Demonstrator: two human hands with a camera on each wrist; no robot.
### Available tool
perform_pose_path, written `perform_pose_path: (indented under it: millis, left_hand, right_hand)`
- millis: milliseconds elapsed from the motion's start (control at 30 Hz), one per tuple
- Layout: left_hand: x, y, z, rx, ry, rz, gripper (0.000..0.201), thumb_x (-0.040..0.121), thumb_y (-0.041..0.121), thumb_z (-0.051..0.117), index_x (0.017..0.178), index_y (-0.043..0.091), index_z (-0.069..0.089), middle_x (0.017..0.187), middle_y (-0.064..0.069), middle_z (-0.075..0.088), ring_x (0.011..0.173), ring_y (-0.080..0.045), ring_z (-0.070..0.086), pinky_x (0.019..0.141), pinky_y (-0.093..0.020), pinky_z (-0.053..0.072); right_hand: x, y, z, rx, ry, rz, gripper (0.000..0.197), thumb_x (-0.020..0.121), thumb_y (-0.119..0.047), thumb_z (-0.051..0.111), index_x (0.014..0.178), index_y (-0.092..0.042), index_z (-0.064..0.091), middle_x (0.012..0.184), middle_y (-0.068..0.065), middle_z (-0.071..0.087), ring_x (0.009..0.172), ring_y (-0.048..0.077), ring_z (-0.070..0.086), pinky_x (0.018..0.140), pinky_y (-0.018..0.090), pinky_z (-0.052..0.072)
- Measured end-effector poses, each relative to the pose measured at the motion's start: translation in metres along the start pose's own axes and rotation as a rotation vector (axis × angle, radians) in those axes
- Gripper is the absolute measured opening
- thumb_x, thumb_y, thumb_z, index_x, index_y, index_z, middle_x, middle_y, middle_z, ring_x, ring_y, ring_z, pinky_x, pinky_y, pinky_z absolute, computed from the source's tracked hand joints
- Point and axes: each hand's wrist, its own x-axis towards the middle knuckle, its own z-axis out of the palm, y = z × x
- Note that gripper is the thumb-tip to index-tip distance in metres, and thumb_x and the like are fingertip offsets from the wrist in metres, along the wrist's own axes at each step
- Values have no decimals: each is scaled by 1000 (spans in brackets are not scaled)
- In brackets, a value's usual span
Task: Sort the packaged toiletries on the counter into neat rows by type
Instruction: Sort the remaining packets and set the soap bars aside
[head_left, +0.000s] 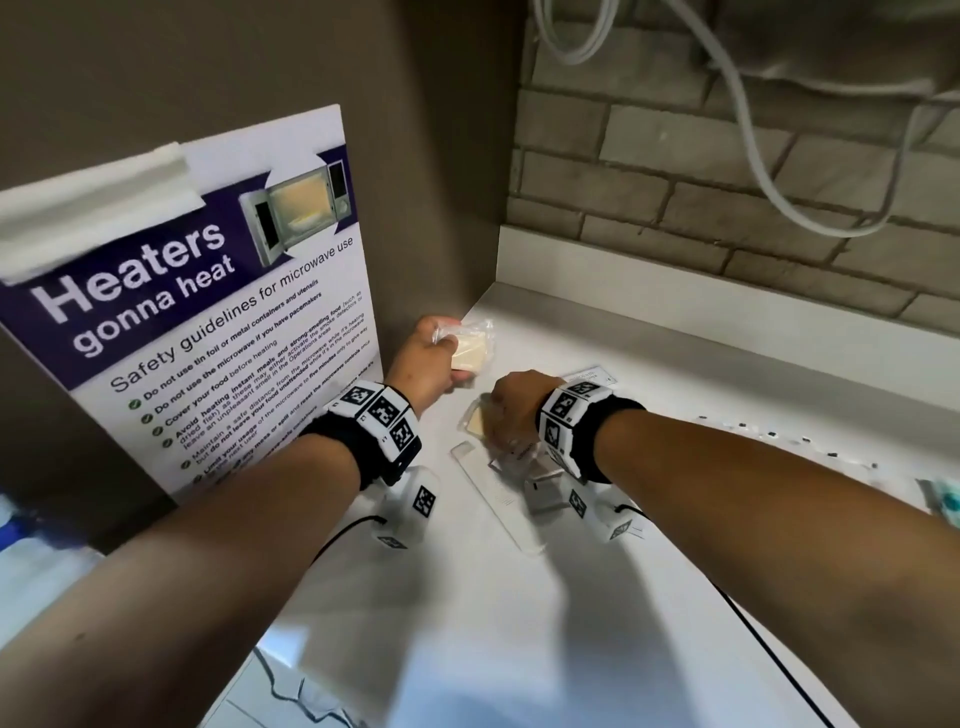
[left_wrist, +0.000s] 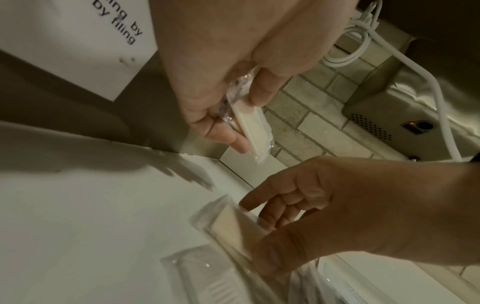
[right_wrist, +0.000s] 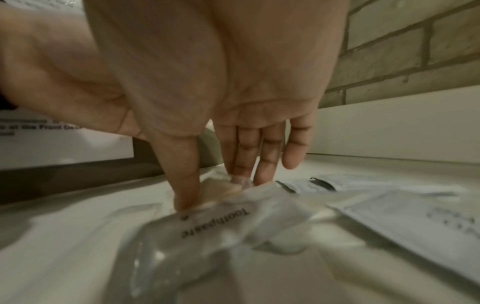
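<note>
The work surface is a white counter (head_left: 649, 364) set into a corner: a plain brown wall (head_left: 260, 62) bounds it on the left, and a pale brick-tiled wall (head_left: 727, 197) with a low white upstand runs along the back. A microwave safety poster (head_left: 208, 332) leans against the brown wall, and white cables (head_left: 748, 114) hang down over the bricks. The left hand (head_left: 423, 364) is raised above the counter near the corner, thumb and fingers pinching a cream soap bar in clear wrap (head_left: 470, 348). The right hand (head_left: 514, 405) is lowered to the counter, thumb and fingertips closed on a second wrapped soap bar (head_left: 475, 421) lying on the surface. Directly nearer the person lie a toothpaste sachet (right_wrist: 215, 224), a long white packet (head_left: 498, 493) and further flat packets (right_wrist: 405, 214), touching or overlapping in a loose cluster.
</note>
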Motion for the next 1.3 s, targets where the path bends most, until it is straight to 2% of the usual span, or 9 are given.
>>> perform_pose_path:
  millis: [133, 467, 733, 800, 933, 1033, 1100, 1200, 1300]
  left_hand:
    - [-2, 6, -1, -24, 8, 16, 28, 102, 10, 37, 122, 20, 53, 109, -15, 64, 59, -20, 61, 35, -13, 32]
    - [-2, 16, 1, 2, 12, 54, 29, 100, 8, 39, 123, 18, 54, 98, -8, 61, 61, -15, 58, 50, -23, 40]
    - [-25, 16, 10, -43, -237, -3, 29, 97, 7, 41, 91, 25, 63, 86, -8, 64, 74, -20, 57, 57, -24, 44]
    - [-32, 17, 16, -72, -293, -34, 24, 99, 24, 42, 96, 20, 66, 93, -14, 66, 81, -26, 58, 57, -27, 43]
    - [-51, 22, 30, -146, -452, -104, 75, 74, 74, 56, 115, 13, 66, 106, -18, 66, 86, -29, 60, 61, -32, 47]
    - [-66, 26, 42, -43, -548, -48, 26, 86, 33, 64, 109, 21, 62, 107, -16, 61, 79, -26, 60, 62, -31, 49]
    - [-70, 25, 53, 13, -559, -30, 24, 89, 6, 58, 104, 25, 60, 104, -16, 65, 66, -21, 63, 60, -31, 50]
    - [-82, 25, 67, 21, -581, -12, 30, 91, -2, 54, 104, 25, 59, 111, -17, 65, 64, -17, 67, 57, -31, 55]
    - [-97, 21, 77, -23, -641, -25, 33, 90, -4, 55, 108, 23, 59, 117, -15, 63, 74, -21, 71, 56, -27, 56]
  right_hand:
    - [-6, -3, -3, 123, 88, -29, 41, 78, -20, 71, 117, -13, 64, 112, 6, 66, 103, 25, 63, 86, 32, 52]
    - [-27, 11, -27, 456, 334, -178, 33, 66, -2, 80, 72, -23, 56, 74, -6, 56, 70, 12, 50, 59, 16, 39]
    - [-49, 28, -41, 554, 284, -157, 33, 66, -13, 86, 87, -19, 61, 81, -5, 59, 67, 9, 50, 58, 17, 38]
    - [-57, 32, -41, 594, 325, -154, 39, 66, -9, 85, 93, -19, 59, 87, -1, 62, 74, 15, 54, 63, 24, 42]
    - [-79, 47, -35, 592, 428, -71, 45, 66, -8, 85, 101, -13, 57, 88, 5, 66, 79, 23, 60, 70, 31, 48]
    - [-99, 62, -27, 585, 449, -22, 46, 68, -9, 84, 103, -15, 55, 82, -4, 60, 74, 17, 56, 64, 25, 43]
    - [-113, 71, -21, 571, 468, -4, 48, 68, -11, 84, 103, -18, 53, 85, -6, 58, 69, 11, 53, 57, 17, 37]
    - [-132, 80, -10, 528, 549, 38, 56, 65, -17, 86, 111, -14, 54, 98, -2, 55, 77, 14, 51, 60, 18, 39]
    - [-156, 90, 4, 482, 582, 143, 83, 59, -33, 89, 128, -19, 45, 117, 0, 47, 101, 17, 49, 85, 31, 47]
